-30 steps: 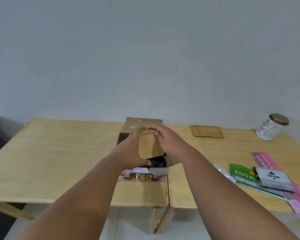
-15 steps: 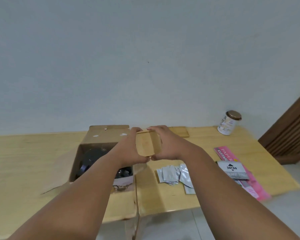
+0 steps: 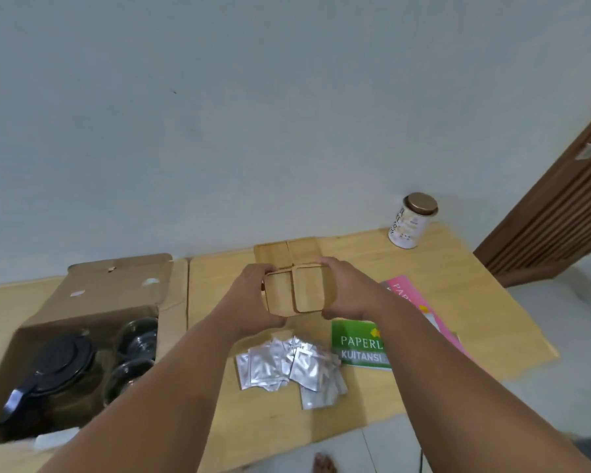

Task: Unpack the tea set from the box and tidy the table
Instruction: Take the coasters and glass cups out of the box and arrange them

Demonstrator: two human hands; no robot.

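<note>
An open cardboard box [image 3: 93,295] stands at the left of the wooden table [image 3: 458,312]. Inside it lie a dark glass teapot with a black lid [image 3: 57,367] and two glass cups [image 3: 139,331]. Above the table's middle I hold a stack of square wooden coasters [image 3: 296,293], fanned apart, between my left hand [image 3: 249,302] and my right hand [image 3: 348,291]. Two more wooden coasters [image 3: 287,249] lie side by side on the table just behind the held ones.
Several silver foil sachets [image 3: 287,365] lie scattered below my hands. A green receipt book [image 3: 359,343] and a pink booklet [image 3: 417,302] lie at the right. A white jar with a brown lid [image 3: 411,221] stands at the back right, near a brown slatted door [image 3: 556,213].
My hands lifted the wooden coasters out of the box and carried them right, over the table's middle. The stack has spread apart, and the view has swung right.
</note>
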